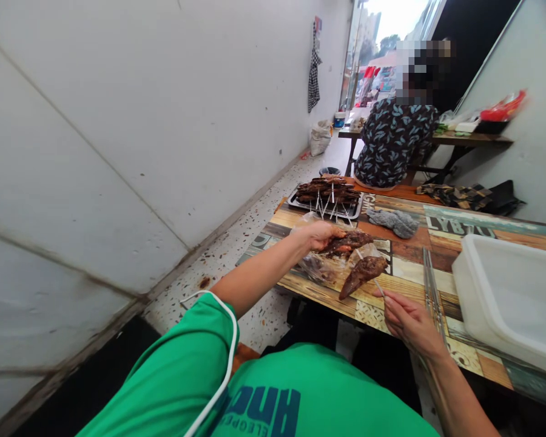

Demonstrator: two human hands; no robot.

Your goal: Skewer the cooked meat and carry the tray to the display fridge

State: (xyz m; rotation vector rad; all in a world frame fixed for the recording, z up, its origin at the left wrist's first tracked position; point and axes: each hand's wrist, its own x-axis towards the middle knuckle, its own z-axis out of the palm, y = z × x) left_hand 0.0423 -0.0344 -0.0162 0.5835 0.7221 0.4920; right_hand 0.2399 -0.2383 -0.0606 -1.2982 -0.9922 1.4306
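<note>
My right hand point(407, 318) is closed around a metal skewer point(380, 289), which has a dark brown, marinated-looking piece of meat point(364, 276) on its far end. The skewered piece hangs over the near edge of the table, to the left of the hand. My left hand point(324, 235) reaches across to a pile of similar dark meat point(348, 243), its fingers curled onto a piece there. That pile rests on a crumpled clear plastic bag point(321, 267). Beyond it, a metal tray point(357, 209) carries a heap of skewered meat point(330, 191), several skewer ends pointing towards me.
Loose metal skewers point(428, 285) lie to the right, beside a white plastic tub point(471, 273). A grey cloth point(394, 223) sits behind the meat on the patterned wooden table point(409, 267). Farther off, a person in a patterned shirt point(394, 142) sits facing away. A white wall point(164, 109) borders the left.
</note>
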